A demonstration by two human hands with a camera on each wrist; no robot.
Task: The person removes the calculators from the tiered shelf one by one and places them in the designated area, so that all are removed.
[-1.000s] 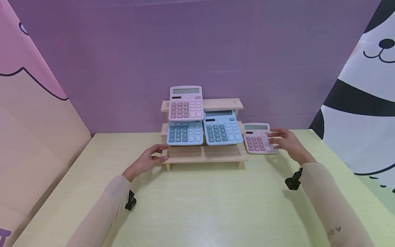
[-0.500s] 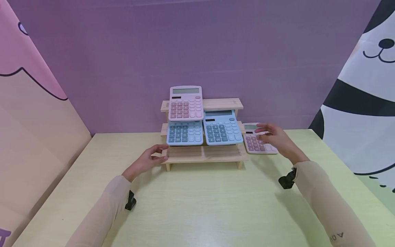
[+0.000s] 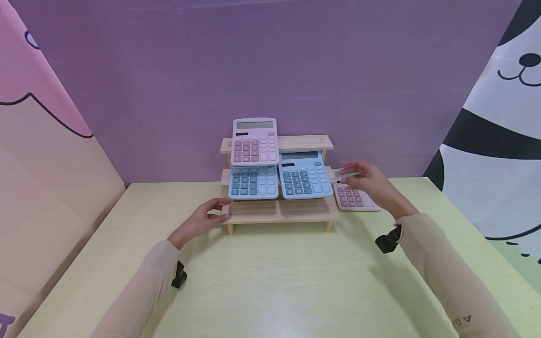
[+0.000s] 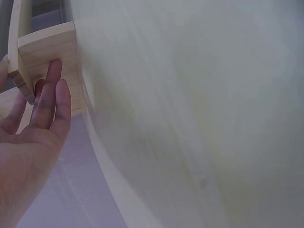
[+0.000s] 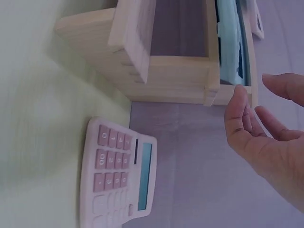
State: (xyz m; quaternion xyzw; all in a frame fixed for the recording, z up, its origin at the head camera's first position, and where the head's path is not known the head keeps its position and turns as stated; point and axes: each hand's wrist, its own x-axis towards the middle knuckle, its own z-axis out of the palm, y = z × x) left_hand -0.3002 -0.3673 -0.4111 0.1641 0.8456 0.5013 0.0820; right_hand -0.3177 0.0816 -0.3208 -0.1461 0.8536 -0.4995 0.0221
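My left hand [image 3: 199, 220] grips the left end of the lowest step of a three-step wooden stand [image 3: 279, 212]; in the left wrist view the fingers reach beneath the board, the thumb at its edge. A pink calculator [image 3: 254, 142] leans at the left of the top step. On the middle step are two blue calculators, one at left [image 3: 253, 183], partly covered by the pink one, the other at right [image 3: 306, 176]. My right hand [image 3: 369, 183], fingers loosely bent and holding nothing, hovers beside the stand's right side. Below it another pink calculator [image 5: 114, 173] lies on the table, partly hidden in the head view.
The pale wooden table [image 3: 274, 281] stretches in front of the stand. A purple backdrop [image 3: 270, 70] rises close behind it. Cartoon-printed panels stand at both sides, a panda panel [image 3: 503, 155] at right. Small black devices hang at both wrists.
My right hand has moved left and slightly up, from the right edge of the table's pink calculator toward the stand. The left hand and all calculators have stayed in place.
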